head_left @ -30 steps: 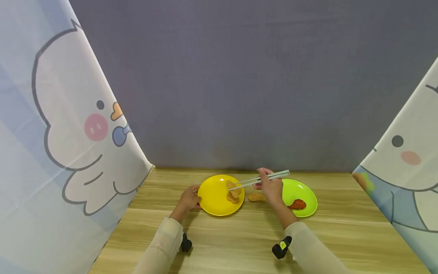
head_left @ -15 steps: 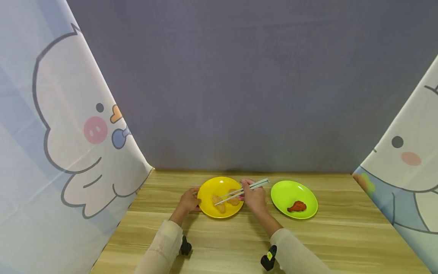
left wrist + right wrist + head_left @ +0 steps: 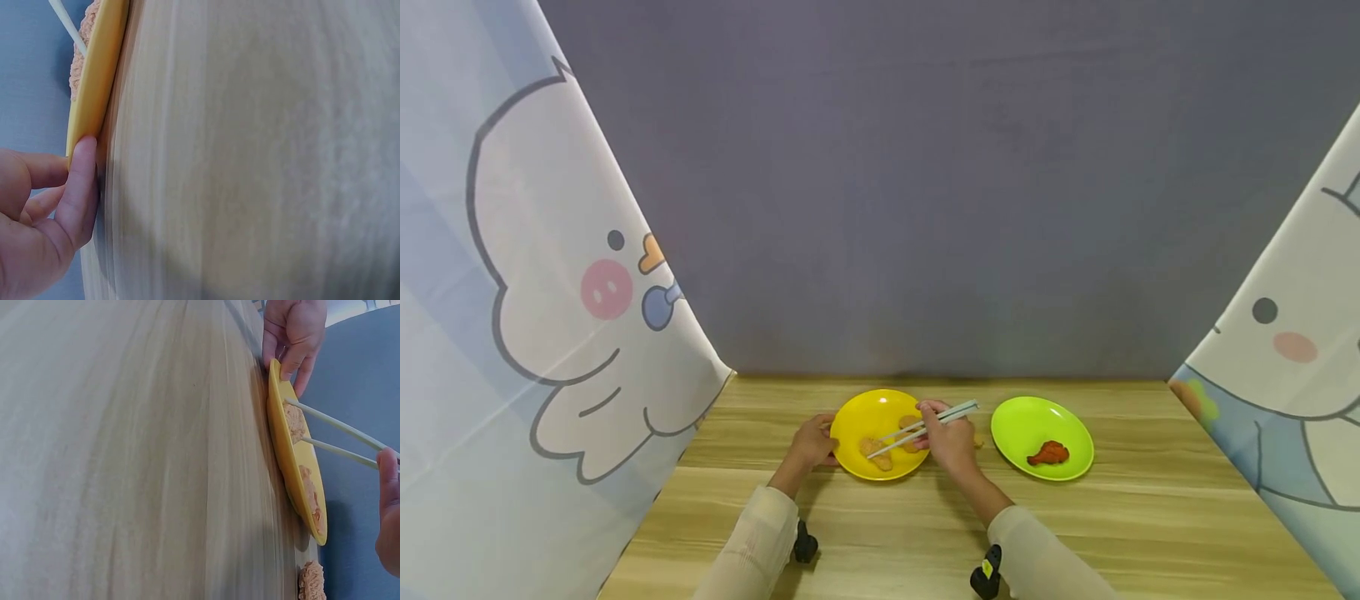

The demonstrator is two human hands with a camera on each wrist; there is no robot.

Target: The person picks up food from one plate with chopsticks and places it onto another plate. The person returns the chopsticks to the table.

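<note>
My left hand (image 3: 812, 441) pinches the left rim of a yellow plate (image 3: 850, 417), thumb on top and fingers beneath, as the left wrist view shows. A pair of pale chopsticks (image 3: 958, 410) is in my right hand (image 3: 950, 439). Their tips are spread at either side of a breaded fried chicken piece (image 3: 875, 454) lying on the plate's near left part; whether they squeeze it I cannot tell. Another fried piece (image 3: 311, 497) rests toward the plate's right side, partly hidden by the right hand in the head view.
Right of the yellow plate, a third fried piece (image 3: 311, 581) lies on the wooden table (image 3: 880, 533), mostly behind the right hand in the head view. Farther right stands a green plate (image 3: 1018, 417) bearing a reddish drumstick (image 3: 1048, 452). A grey curtain (image 3: 880, 208) closes the back.
My right hand and chopsticks have moved left over the yellow plate. One fried piece has shifted from the plate's right side to its near left part. The left hand stays at the rim.
</note>
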